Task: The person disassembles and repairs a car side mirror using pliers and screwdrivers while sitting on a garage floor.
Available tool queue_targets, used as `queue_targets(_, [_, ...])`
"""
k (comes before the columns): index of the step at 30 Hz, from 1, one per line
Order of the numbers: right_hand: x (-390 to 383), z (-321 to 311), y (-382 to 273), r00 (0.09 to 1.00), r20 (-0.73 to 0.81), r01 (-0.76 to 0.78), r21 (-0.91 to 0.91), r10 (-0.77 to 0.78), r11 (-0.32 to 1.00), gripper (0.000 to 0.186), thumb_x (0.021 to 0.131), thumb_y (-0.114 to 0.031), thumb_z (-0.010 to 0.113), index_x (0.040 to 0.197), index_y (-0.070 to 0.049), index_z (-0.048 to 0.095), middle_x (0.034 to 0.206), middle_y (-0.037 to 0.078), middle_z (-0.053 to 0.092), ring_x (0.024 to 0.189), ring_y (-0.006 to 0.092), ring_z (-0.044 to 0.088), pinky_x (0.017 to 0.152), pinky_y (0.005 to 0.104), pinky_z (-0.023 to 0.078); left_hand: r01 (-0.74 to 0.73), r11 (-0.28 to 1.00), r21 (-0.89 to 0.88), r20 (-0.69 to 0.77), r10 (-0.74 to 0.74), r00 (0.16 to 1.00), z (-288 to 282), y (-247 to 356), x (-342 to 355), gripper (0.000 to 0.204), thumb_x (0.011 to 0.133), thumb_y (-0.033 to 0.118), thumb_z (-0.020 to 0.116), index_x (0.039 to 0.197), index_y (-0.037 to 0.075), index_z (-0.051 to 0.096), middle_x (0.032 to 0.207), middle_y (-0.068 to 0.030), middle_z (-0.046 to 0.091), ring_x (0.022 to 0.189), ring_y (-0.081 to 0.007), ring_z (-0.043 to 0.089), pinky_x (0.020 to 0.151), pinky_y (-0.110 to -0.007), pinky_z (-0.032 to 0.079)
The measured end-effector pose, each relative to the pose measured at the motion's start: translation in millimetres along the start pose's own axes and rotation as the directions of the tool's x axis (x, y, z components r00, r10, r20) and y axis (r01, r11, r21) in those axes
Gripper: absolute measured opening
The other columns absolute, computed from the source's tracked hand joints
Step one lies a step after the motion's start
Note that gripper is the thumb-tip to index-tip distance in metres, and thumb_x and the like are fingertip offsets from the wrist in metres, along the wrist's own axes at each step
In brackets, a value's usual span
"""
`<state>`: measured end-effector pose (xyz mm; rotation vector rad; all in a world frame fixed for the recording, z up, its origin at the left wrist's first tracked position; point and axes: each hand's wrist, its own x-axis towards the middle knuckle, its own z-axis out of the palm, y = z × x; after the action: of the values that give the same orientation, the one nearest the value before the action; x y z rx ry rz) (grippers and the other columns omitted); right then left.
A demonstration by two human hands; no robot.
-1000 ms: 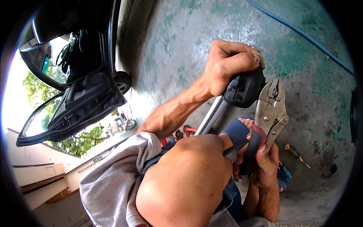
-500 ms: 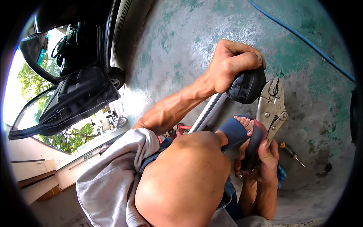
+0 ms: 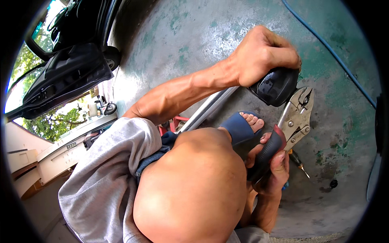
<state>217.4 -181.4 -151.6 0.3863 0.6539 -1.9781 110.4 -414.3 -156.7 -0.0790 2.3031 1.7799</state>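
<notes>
My left hand (image 3: 263,56) is closed over the top of a black, rounded, glossy piece (image 3: 275,88), its knuckles facing up. A silver bar (image 3: 208,108) slants up from below my forearm toward that piece; where they meet is hidden. Lower right, my right hand (image 3: 278,170) grips the dark red-and-black handles of metal locking pliers (image 3: 295,121). Their jaws point up, just right of the black piece. I cannot tell whether they touch it. Part of the right hand's grip is hidden behind the handles.
My bare knee (image 3: 190,182) fills the lower middle, with a blue sandal (image 3: 237,128) beyond it. A screwdriver (image 3: 299,160) and a small black piece (image 3: 333,184) lie on the floor. A blue hose (image 3: 324,42) runs along the right. A vehicle's open door (image 3: 65,77) stands at left.
The view has shifted, so the vehicle sits farther left and higher. My left hand and the black piece appear farther right and a little higher. The pliers remain beside the piece in my right hand.
</notes>
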Motion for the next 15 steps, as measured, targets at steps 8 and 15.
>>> queue_targets(8, [6, -72, -6, 0.991, 0.076, -0.123, 0.155, 0.112, 0.98, 0.056, 0.103, -0.051, 0.053, 0.126, -0.001, 0.043, 0.076, 0.02, 0.059, 0.049, 0.0319, 0.061, 0.045, 0.0413, 0.053, 0.237, 0.97, -0.06, 0.063, -0.234, 0.97, 34, -43, 18, 0.029, 0.089, 0.02, 0.059, 0.083, -0.005, 0.073, 0.084, -0.0123, 0.072, 0.079, -0.0162, 0.064, 0.076, -0.032, 0.051])
queue_targets(15, [1, -88, -67, 0.917, -0.37, -0.287, -0.344, 0.153, 0.894, 0.055, 0.085, -0.025, 0.08, 0.126, 0.001, 0.054, 0.08, 0.009, 0.063, 0.058, 0.0174, 0.062, 0.056, 0.0275, 0.054, 0.325, 0.932, -0.163, 0.143, -0.303, 0.942, 79, -120, 23, 0.032, 0.094, 0.024, 0.055, 0.1, -0.002, 0.071, 0.096, -0.0147, 0.073, 0.089, -0.0215, 0.067, 0.08, -0.033, 0.052])
